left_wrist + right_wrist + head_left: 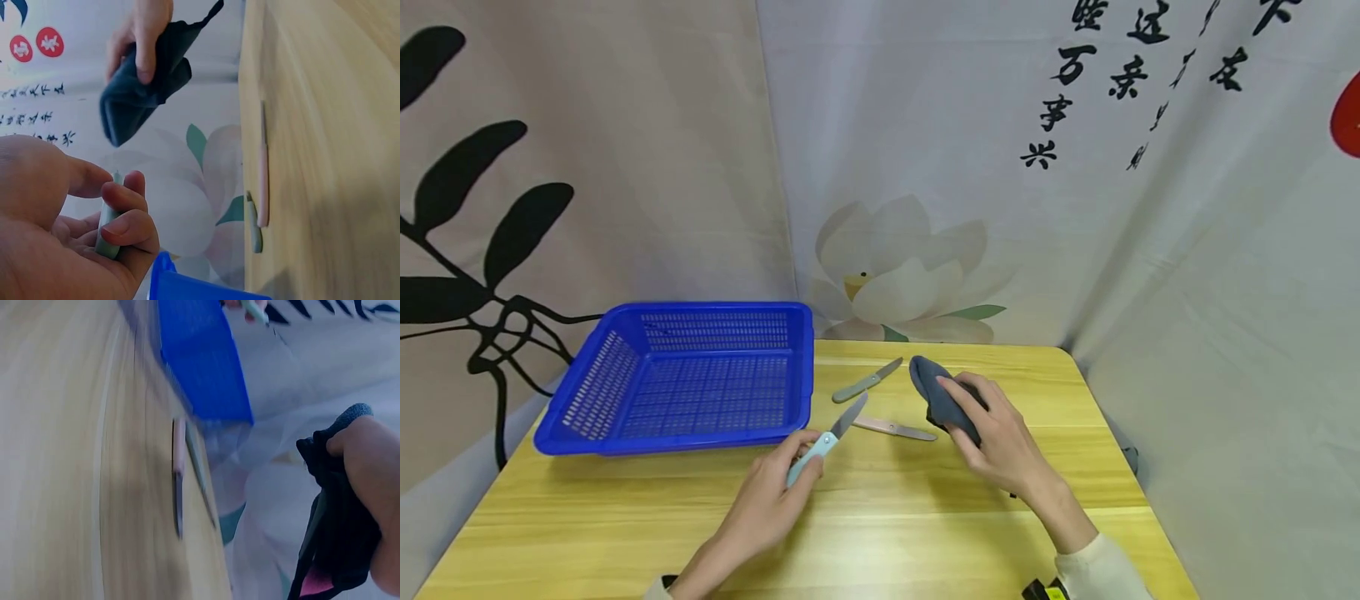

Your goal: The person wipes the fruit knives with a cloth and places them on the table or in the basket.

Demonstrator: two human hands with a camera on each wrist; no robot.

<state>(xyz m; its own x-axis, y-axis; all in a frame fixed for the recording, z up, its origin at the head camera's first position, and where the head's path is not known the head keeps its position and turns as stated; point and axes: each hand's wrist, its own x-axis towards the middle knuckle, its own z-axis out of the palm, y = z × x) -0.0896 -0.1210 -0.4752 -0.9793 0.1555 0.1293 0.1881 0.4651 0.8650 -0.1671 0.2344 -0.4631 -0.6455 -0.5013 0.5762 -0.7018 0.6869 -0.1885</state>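
Left hand (769, 490): fingers curled; light-blue-handled knife (832, 439) is pinched by the handle, blade exposed and pointed away from the body. Right hand (1002, 440): closed on a bunched dark blue cloth (937, 382), which is held above the table (880, 533), apart from the blade. Step, as judged: wiping of the knife, contact not made; the cloth seemingly needs to be brought to the blade, fingers kept clear of the edge. Beyond: green-handled knife (858, 387) and pink-handled knife (880, 426), laid near each other on the table. Left: blue plastic basket (662, 444). Behind: lotus-printed curtain (917, 150).
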